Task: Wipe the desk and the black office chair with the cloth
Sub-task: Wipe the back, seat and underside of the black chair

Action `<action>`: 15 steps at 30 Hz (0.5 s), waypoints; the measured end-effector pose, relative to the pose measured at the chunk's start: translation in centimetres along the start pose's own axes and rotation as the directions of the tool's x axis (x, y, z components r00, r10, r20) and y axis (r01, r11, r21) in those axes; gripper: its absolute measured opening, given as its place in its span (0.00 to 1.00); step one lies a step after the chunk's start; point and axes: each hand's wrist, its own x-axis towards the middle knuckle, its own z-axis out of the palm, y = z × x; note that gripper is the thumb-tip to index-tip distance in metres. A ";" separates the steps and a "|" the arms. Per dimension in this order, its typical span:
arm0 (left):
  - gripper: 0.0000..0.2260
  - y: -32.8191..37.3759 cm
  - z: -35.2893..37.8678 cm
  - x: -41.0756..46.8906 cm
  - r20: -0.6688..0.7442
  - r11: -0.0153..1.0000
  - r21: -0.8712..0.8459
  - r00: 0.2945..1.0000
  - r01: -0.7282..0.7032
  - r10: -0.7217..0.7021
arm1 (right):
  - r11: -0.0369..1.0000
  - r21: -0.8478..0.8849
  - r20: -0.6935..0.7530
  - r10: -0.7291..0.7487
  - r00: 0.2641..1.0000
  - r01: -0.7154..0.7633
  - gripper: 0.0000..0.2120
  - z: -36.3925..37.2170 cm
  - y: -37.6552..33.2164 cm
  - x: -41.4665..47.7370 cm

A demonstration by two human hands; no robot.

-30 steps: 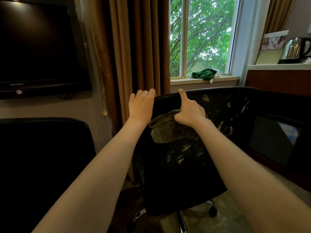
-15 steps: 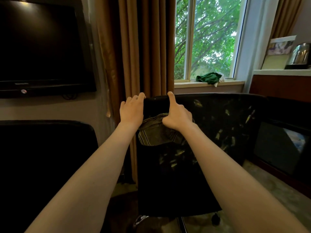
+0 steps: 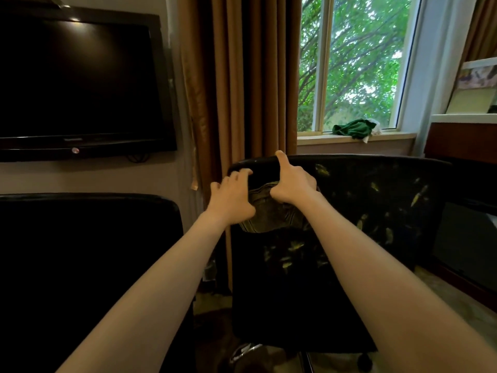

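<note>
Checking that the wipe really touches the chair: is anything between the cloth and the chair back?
Nothing visible. The right hand holds the cloth directly against the black chair back near its top edge. The left hand rests on that edge just beside it.

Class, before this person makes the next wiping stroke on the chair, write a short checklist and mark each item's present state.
1. Cloth in hand: ok. The right hand holds the cloth against the office chair back.
2. Chair steadied: cannot tell. The left hand is at its top corner but is blurred.
3. Cloth spread flat: not ok. It hangs bunched.
4. Back wiped clean: cannot tell. Pale flecks show, and whether they are dirt or wear is unclear.
</note>
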 end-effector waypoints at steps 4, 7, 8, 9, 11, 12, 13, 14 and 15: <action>0.44 0.4 2.8 -1.8 0.016 0.985 0.155 0.997 -0.077 0.075 | 0.996 0.084 -0.036 -0.008 0.999 0.011 0.37 -0.8 0.0 -0.4; 0.36 -0.1 3.4 -2.0 -0.180 0.988 0.152 0.983 -0.009 0.037 | 0.991 0.083 -0.087 -0.095 0.992 0.102 0.35 -0.7 -0.2 -1.5; 0.31 -0.3 3.0 -1.8 -0.237 0.987 0.160 0.971 -0.006 0.044 | 0.988 0.061 -0.128 -0.131 0.983 0.140 0.33 -0.7 -0.2 -1.8; 0.27 -0.5 2.4 -1.5 -0.307 0.984 0.180 0.949 -0.008 0.064 | 0.982 0.027 -0.199 -0.176 0.964 0.184 0.32 -0.6 -0.4 -2.0; 0.22 -0.5 1.0 -0.7 -0.496 0.973 0.232 0.859 -0.014 0.130 | 0.940 -0.124 -0.429 -0.340 0.837 0.318 0.27 -0.6 -0.4 -2.1; 0.21 -0.5 0.3 -0.1 -0.594 0.966 0.257 0.788 -0.006 0.163 | 0.894 -0.248 -0.544 -0.447 0.710 0.373 0.24 -0.5 -0.3 -1.8; 0.21 -0.5 -0.2 0.5 -0.661 0.960 0.281 0.725 0.004 0.191 | 0.840 -0.381 -0.622 -0.542 0.565 0.385 0.22 -0.5 -0.1 -1.2; 0.21 -0.6 -0.9 1.1 -0.696 0.955 0.298 0.685 0.003 0.215 | 0.789 -0.494 -0.652 -0.615 0.444 0.366 0.20 -0.6 0.1 -0.6; 0.21 -0.7 -1.4 1.5 -0.700 0.952 0.306 0.673 -0.017 0.237 | 0.742 -0.576 -0.647 -0.671 0.363 0.343 0.18 -0.8 0.2 0.0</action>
